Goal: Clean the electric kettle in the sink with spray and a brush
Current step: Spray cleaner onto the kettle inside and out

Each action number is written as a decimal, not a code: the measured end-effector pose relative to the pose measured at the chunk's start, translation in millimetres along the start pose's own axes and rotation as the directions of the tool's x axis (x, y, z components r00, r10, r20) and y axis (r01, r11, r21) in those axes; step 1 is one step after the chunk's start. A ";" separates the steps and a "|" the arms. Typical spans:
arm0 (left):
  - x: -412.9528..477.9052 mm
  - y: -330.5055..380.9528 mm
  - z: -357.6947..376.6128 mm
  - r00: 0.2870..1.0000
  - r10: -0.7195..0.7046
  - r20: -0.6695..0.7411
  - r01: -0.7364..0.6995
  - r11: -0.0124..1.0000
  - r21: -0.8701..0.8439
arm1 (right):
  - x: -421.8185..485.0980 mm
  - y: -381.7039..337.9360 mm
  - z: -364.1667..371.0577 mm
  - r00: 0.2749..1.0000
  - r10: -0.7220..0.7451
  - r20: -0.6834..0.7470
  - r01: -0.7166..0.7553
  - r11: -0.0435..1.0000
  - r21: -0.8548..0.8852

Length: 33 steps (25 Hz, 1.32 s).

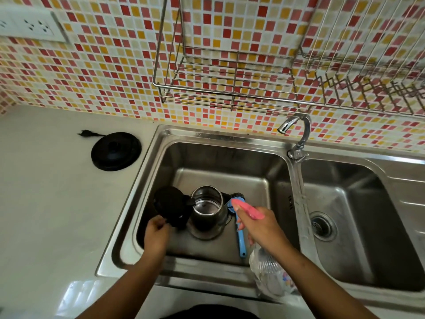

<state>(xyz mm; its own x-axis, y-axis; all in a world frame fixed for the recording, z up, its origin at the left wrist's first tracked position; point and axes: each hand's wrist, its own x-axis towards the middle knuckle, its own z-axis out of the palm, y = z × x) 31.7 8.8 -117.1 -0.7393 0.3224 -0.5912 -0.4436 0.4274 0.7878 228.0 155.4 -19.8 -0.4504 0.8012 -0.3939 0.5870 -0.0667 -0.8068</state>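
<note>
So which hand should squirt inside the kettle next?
The right hand: it already holds the spray bottle, pink nozzle pointing at the open kettle. The left hand is at the kettle's handle.

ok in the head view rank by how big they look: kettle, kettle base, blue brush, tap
1. kettle, with its open lid
2. kettle base
3. blue brush and tap: both slim and similar in extent, too close to rank

A pale, glossy tabletop (pixel 53 203) carried a black round kettle base (pixel 116 151) near the tiled wall, its plug (pixel 85 133) lying just behind it. Set into the tabletop was a steel double sink (pixel 220 137). In the left basin, a kettle (pixel 207 211) stood upright with its lid open, and a blue brush (pixel 240 236) lay beside it.
</note>
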 end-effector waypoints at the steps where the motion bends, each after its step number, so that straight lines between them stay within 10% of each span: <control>1: -8.7 2.0 8.1 0.994 -0.103 0.035 0.107 0.984 -0.143 | -0.4 0.0 0.1 1.000 0.000 0.007 0.000 1.000 0.005; 10: -5.2 44.0 66.5 0.814 -0.469 0.342 0.551 0.809 -0.204 | 15.5 3.8 3.1 0.984 -0.077 0.163 0.123 0.949 -0.291; 24: -16.9 21.4 78.0 0.822 -0.327 0.466 0.464 0.859 -0.216 | 46.4 -19.3 33.3 0.956 -0.153 0.248 0.289 0.611 -0.737; 33: -33.4 45.3 76.6 0.846 -0.348 0.404 0.465 0.852 -0.239 | 29.3 -24.7 27.3 0.944 -0.277 0.177 0.312 0.582 -0.751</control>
<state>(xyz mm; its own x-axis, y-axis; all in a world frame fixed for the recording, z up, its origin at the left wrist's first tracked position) 75.1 82.0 -74.9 -0.2660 0.4651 -0.8444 -0.8431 0.3125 0.4377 181.9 164.2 -23.4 -0.7073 0.6696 -0.2265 0.7064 0.6575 -0.2622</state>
